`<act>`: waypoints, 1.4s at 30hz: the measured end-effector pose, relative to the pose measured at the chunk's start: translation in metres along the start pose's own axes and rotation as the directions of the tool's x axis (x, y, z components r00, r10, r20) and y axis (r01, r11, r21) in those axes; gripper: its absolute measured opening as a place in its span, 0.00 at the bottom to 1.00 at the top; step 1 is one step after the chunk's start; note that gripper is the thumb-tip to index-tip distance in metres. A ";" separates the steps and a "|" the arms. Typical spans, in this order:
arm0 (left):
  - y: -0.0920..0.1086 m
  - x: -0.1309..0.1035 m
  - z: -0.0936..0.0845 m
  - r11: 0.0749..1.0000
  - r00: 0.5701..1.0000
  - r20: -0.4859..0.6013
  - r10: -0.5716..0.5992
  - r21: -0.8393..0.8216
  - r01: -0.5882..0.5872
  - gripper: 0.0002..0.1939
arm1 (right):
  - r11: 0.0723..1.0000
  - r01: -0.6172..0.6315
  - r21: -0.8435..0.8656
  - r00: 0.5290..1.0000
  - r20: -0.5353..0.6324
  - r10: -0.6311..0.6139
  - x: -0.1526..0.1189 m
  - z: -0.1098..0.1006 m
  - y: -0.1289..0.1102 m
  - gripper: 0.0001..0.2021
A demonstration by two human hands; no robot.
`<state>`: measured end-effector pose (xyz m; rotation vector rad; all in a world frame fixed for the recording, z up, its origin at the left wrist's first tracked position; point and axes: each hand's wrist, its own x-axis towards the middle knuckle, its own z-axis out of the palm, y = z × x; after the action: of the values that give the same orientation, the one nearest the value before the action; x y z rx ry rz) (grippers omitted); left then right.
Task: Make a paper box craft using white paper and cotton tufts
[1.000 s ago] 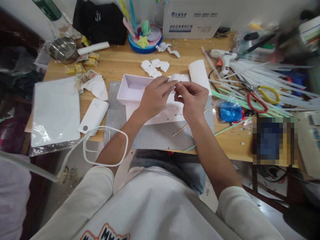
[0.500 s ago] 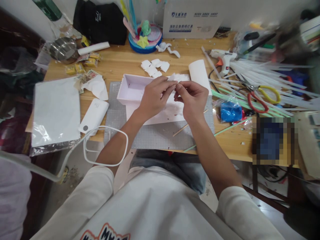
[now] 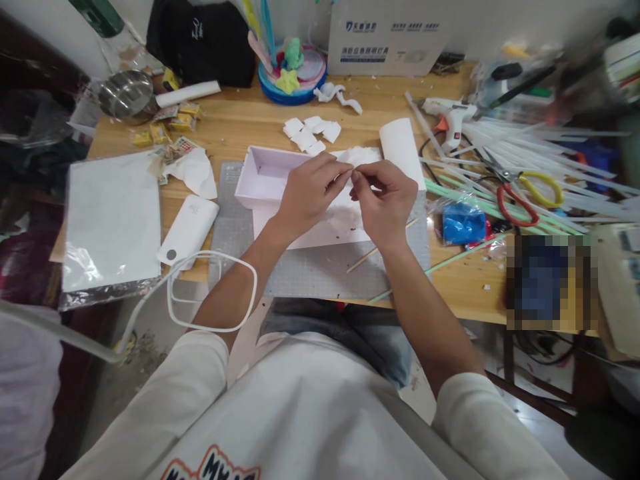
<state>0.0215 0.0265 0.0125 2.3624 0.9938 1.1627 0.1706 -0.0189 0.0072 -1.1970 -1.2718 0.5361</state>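
My left hand (image 3: 311, 190) and my right hand (image 3: 387, 200) meet at the fingertips above a white sheet of paper (image 3: 310, 239). Both are pinched together; whatever lies between the fingers is too small to name. Beneath them, crumpled white tissue (image 3: 345, 219) with dark specks lies on the sheet. An open white box (image 3: 245, 195) stands beside my left hand, partly covered by it. Close to my right hand is a curled white paper sheet (image 3: 400, 148). A thin wooden stick (image 3: 364, 259) rests on the grey cutting mat (image 3: 320, 277) below my hands.
White paper pieces (image 3: 305, 133) lie behind the box. On the right are a glue gun (image 3: 453, 117), scissors (image 3: 517, 190) and many translucent sticks (image 3: 505, 143). To the left are a white power bank (image 3: 190, 227), a plastic-wrapped sheet pack (image 3: 113, 227) and a metal bowl (image 3: 127, 97).
My fingertips remain pinched together over the sheet, with only slight shifts of the fingers. The crumpled tissue below looks a little different in shape. Other things stay in place.
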 end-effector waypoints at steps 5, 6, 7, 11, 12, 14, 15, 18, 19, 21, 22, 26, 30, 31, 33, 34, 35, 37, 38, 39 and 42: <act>0.002 0.000 0.002 0.997 0.997 -0.063 -0.036 -0.069 0.031 0.13 | 1.000 -0.016 0.008 1.000 0.017 0.015 0.000 0.000 -0.003 0.12; 0.003 0.001 0.003 0.995 0.996 -0.073 -0.055 -0.087 0.049 0.13 | 1.000 -0.019 0.021 1.000 0.018 0.018 0.001 0.000 -0.004 0.12; 0.004 0.001 0.003 0.992 0.994 -0.080 -0.078 -0.106 0.070 0.12 | 0.999 -0.021 0.036 1.000 0.016 0.021 0.001 0.000 -0.005 0.12; 0.008 0.002 0.002 0.971 0.982 -0.098 -0.161 -0.196 0.139 0.12 | 0.994 -0.053 0.091 0.999 0.016 0.052 0.001 0.002 -0.007 0.14; 0.009 0.002 0.001 0.964 0.979 -0.099 -0.178 -0.219 0.153 0.11 | 0.993 -0.063 0.100 0.998 0.018 0.061 0.001 0.002 -0.006 0.14; 0.011 0.003 0.000 0.949 0.972 -0.094 -0.213 -0.255 0.183 0.11 | 0.990 -0.073 0.120 0.997 0.019 0.071 0.001 0.002 -0.006 0.13; 0.012 0.004 -0.001 0.942 0.969 -0.089 -0.231 -0.270 0.200 0.11 | 0.989 -0.073 0.130 0.997 0.018 0.071 0.001 0.002 -0.006 0.12; 0.013 0.006 -0.003 0.922 0.959 -0.074 -0.272 -0.306 0.238 0.11 | 0.986 -0.067 0.152 0.998 0.013 0.066 0.001 0.002 -0.006 0.10; 0.013 0.006 -0.003 0.916 0.957 -0.069 -0.281 -0.316 0.246 0.11 | 0.986 -0.065 0.156 0.998 0.012 0.064 0.001 0.002 -0.006 0.10; 0.012 0.006 -0.002 0.909 0.955 -0.063 -0.289 -0.332 0.253 0.11 | 0.984 -0.066 0.165 0.998 0.014 0.064 0.001 0.003 -0.006 0.10; 0.012 0.007 -0.002 0.906 0.955 -0.063 -0.291 -0.338 0.254 0.11 | 0.983 -0.068 0.168 0.998 0.015 0.067 0.001 0.003 -0.005 0.10; 0.012 0.007 -0.002 0.902 0.953 -0.066 -0.297 -0.347 0.257 0.11 | 0.984 -0.076 0.164 0.997 0.009 0.075 0.001 0.004 -0.003 0.10; 0.013 0.007 -0.004 0.906 0.957 -0.050 -0.285 -0.340 0.252 0.11 | 0.989 -0.053 0.138 0.999 0.003 0.053 0.001 0.004 -0.003 0.09; 0.013 0.007 -0.005 0.911 0.960 -0.047 -0.276 -0.333 0.245 0.10 | 0.991 -0.050 0.122 0.999 0.003 0.050 0.001 0.003 -0.003 0.09; 0.013 0.007 -0.005 0.922 0.964 -0.044 -0.261 -0.306 0.235 0.10 | 0.996 -0.044 0.079 0.999 0.004 0.043 0.000 0.003 -0.005 0.09; 0.013 0.006 -0.004 0.928 0.966 -0.042 -0.255 -0.291 0.232 0.09 | 0.998 -0.039 0.057 0.999 0.005 0.038 0.000 0.003 -0.005 0.09; 0.012 0.006 -0.004 0.933 0.967 -0.043 -0.251 -0.278 0.229 0.09 | 0.999 -0.033 0.037 0.999 0.008 0.032 0.000 0.002 -0.006 0.08; 0.011 0.005 -0.002 0.938 0.968 -0.048 -0.247 -0.262 0.226 0.08 | 1.000 -0.025 0.014 1.000 0.015 0.025 -0.001 0.002 -0.008 0.08; 0.011 0.005 -0.001 0.939 0.968 -0.051 -0.247 -0.259 0.226 0.08 | 1.000 -0.026 0.007 0.999 0.018 0.026 -0.002 0.002 -0.008 0.08; 0.011 0.005 -0.001 0.939 0.966 -0.055 -0.251 -0.256 0.229 0.08 | 1.000 -0.030 -0.001 0.999 0.019 0.030 -0.002 0.002 -0.009 0.08; 0.011 0.005 -0.001 0.937 0.963 -0.055 -0.263 -0.254 0.242 0.08 | 0.999 -0.040 -0.030 0.999 0.014 0.041 -0.002 0.002 -0.009 0.08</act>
<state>0.0277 0.0220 0.0219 1.9421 1.0772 1.2194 0.1657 -0.0232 0.0141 -1.2477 -1.2745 0.5582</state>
